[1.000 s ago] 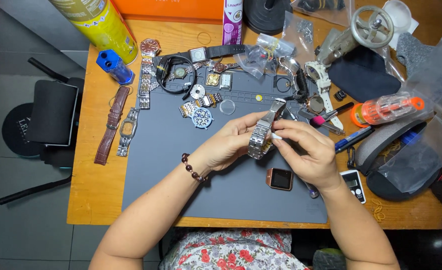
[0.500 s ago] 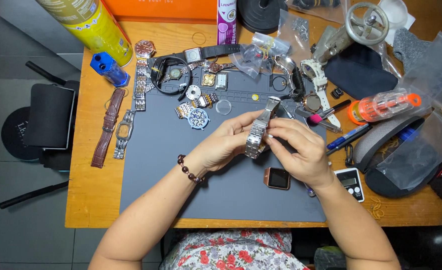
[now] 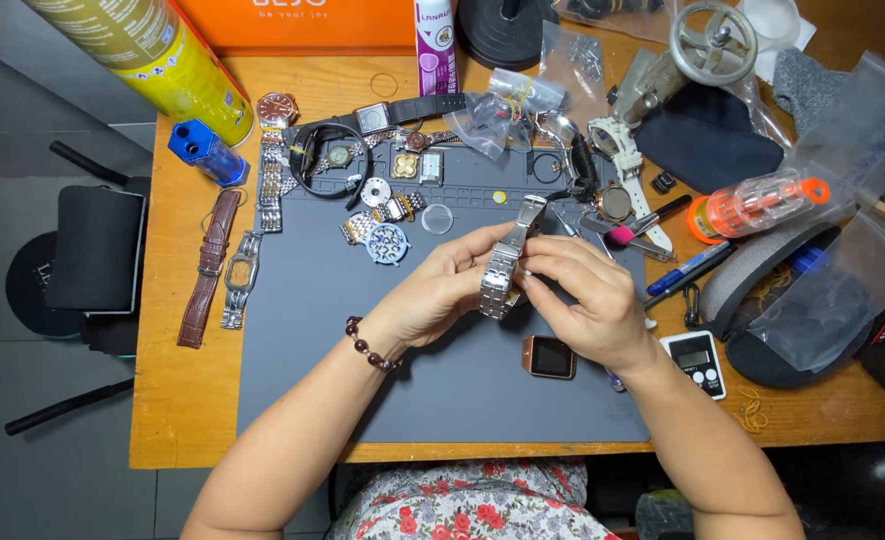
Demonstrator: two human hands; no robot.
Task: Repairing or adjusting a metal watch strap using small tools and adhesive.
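Observation:
Both hands meet over the middle of a grey work mat point(image 3: 363, 380). My left hand point(image 3: 448, 285) and my right hand point(image 3: 588, 300) together grip a silver metal watch bracelet point(image 3: 506, 262), held upright between the fingers. A beaded bracelet circles my left wrist. A square rose-gold watch case point(image 3: 549, 357) lies on the mat just below my right hand.
Several watches, straps and small parts point(image 3: 383, 195) lie along the mat's far edge. A brown leather strap point(image 3: 208, 268) and a steel bracelet point(image 3: 240, 278) rest at left. A yellow spray can point(image 3: 153, 50), a blue bottle point(image 3: 203, 152), plastic bags, pens, an orange-capped bottle point(image 3: 758, 203) and a small timer point(image 3: 695, 362) crowd the table.
The hands keep hold of the bracelet in nearly the same place. The view has drifted slightly.

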